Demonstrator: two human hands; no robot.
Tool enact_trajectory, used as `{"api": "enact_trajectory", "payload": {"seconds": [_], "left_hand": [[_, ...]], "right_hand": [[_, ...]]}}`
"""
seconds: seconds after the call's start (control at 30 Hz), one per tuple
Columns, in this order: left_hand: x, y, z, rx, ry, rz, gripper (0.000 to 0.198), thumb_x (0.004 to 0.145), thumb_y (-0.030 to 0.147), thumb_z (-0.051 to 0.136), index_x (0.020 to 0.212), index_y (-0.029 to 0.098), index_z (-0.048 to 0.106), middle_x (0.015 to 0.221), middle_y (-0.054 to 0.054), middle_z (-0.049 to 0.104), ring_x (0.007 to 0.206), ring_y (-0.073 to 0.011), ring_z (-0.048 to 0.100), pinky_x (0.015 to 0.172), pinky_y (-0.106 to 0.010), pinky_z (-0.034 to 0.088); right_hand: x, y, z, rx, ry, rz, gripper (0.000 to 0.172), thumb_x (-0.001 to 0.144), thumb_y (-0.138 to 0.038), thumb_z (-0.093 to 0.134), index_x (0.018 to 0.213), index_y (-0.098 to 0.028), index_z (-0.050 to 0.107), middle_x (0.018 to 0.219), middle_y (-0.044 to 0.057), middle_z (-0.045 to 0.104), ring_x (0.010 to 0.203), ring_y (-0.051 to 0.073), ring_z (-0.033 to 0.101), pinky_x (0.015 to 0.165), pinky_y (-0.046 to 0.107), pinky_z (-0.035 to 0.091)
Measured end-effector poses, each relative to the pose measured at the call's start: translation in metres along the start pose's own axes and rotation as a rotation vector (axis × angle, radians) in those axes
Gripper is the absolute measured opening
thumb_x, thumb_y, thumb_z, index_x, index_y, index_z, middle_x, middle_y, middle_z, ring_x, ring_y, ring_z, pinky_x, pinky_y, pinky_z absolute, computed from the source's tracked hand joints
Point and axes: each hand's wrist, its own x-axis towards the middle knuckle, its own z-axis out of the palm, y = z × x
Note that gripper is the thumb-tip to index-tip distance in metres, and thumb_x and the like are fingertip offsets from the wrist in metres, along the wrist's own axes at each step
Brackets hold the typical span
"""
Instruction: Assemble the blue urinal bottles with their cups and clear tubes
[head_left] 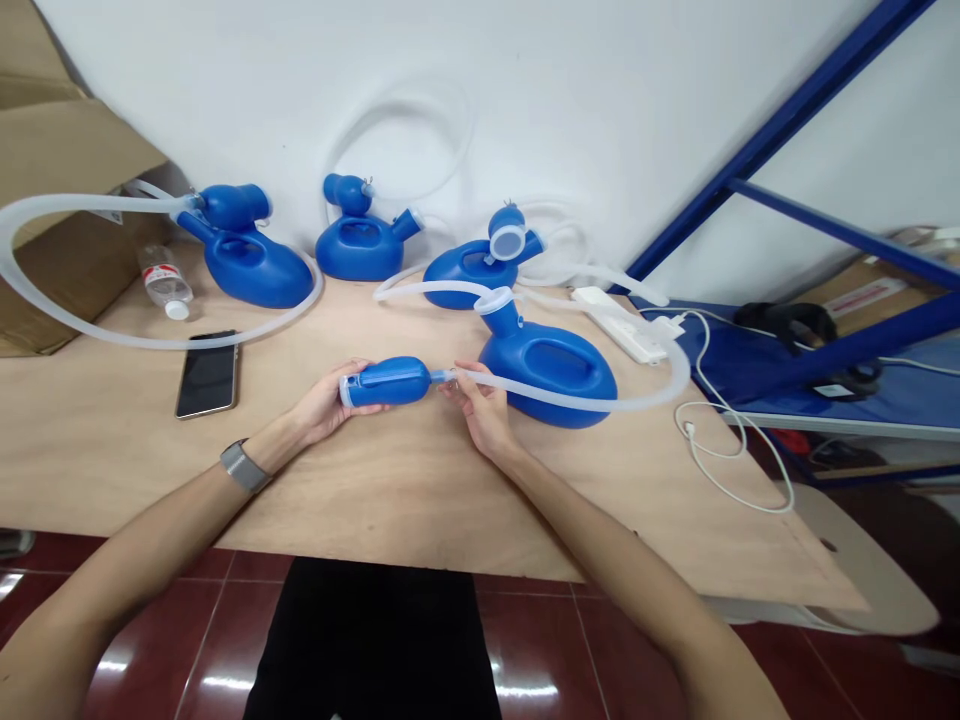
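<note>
My left hand (330,405) is wrapped round a blue plastic urinal cup (395,381) with a whitish cap at its left end. Its narrow nozzle points right, where a translucent hose (555,393) meets it. At that joint the fingers of my right hand (486,412) pinch the hose end; a small metal clip seems to be there, partly hidden by the fingers. Just behind my right hand a blue urinal bottle (559,365) rests on the table, its white-capped neck tilted up to the left. The hose passes in front of this bottle and loops round at the right.
Three more blue urinal bottles with cups and hoses, at left (259,268), middle (360,250) and right (457,272), stand along the wall. A phone (208,376), water bottle (163,280) and cardboard box (67,270) lie left. Right are a power strip (621,325), cable (701,460) and blue rack (750,130).
</note>
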Motion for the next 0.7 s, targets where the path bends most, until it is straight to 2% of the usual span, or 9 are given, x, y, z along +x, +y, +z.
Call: {"api": "enact_trajectory", "payload": {"seconds": [0.13, 0.3, 0.43, 0.53, 0.7], "left_hand": [[-0.002, 0.002, 0.0, -0.001, -0.004, 0.015, 0.01, 0.098, 0.018, 0.066, 0.101, 0.012, 0.074, 0.105, -0.011, 0.076, 0.082, -0.0247, 0.081, 0.062, -0.034, 0.072], [0.0, -0.002, -0.006, 0.04, -0.05, 0.045, 0.011, 0.097, 0.021, 0.07, 0.103, 0.013, 0.073, 0.105, -0.012, 0.077, 0.083, -0.0256, 0.082, 0.063, -0.033, 0.071], [0.005, -0.007, -0.012, 0.081, -0.082, 0.086, 0.016, 0.093, 0.026, 0.078, 0.103, 0.014, 0.072, 0.101, -0.011, 0.078, 0.083, -0.0247, 0.081, 0.066, -0.033, 0.071], [0.007, -0.01, -0.014, 0.115, -0.092, 0.084, 0.02, 0.092, 0.027, 0.079, 0.106, 0.014, 0.073, 0.097, -0.011, 0.078, 0.079, -0.0252, 0.081, 0.064, -0.035, 0.071], [0.005, -0.009, -0.013, 0.116, -0.119, 0.096, 0.017, 0.091, 0.024, 0.08, 0.102, 0.013, 0.073, 0.107, -0.011, 0.077, 0.079, -0.024, 0.081, 0.063, -0.036, 0.071]], "right_hand": [[0.002, 0.001, -0.002, 0.04, -0.054, 0.108, 0.05, 0.069, -0.067, 0.096, 0.083, -0.024, 0.075, 0.081, 0.001, 0.075, 0.079, 0.02, 0.074, 0.077, 0.034, 0.062], [-0.002, -0.002, 0.001, 0.042, -0.049, 0.139, 0.049, 0.065, -0.062, 0.099, 0.089, -0.025, 0.079, 0.087, 0.002, 0.078, 0.081, 0.02, 0.074, 0.069, 0.031, 0.058], [-0.004, -0.001, 0.004, 0.01, 0.026, 0.113, 0.04, 0.066, -0.054, 0.098, 0.087, -0.024, 0.08, 0.097, 0.004, 0.081, 0.085, 0.02, 0.073, 0.074, 0.033, 0.057], [-0.003, 0.002, 0.004, -0.018, 0.088, 0.07, 0.035, 0.064, -0.048, 0.097, 0.081, -0.023, 0.08, 0.09, 0.005, 0.081, 0.08, 0.02, 0.071, 0.081, 0.037, 0.059], [-0.002, 0.002, 0.003, -0.098, 0.073, 0.013, 0.031, 0.07, -0.047, 0.094, 0.078, -0.021, 0.08, 0.078, 0.005, 0.079, 0.071, 0.02, 0.069, 0.077, 0.038, 0.058]]}}
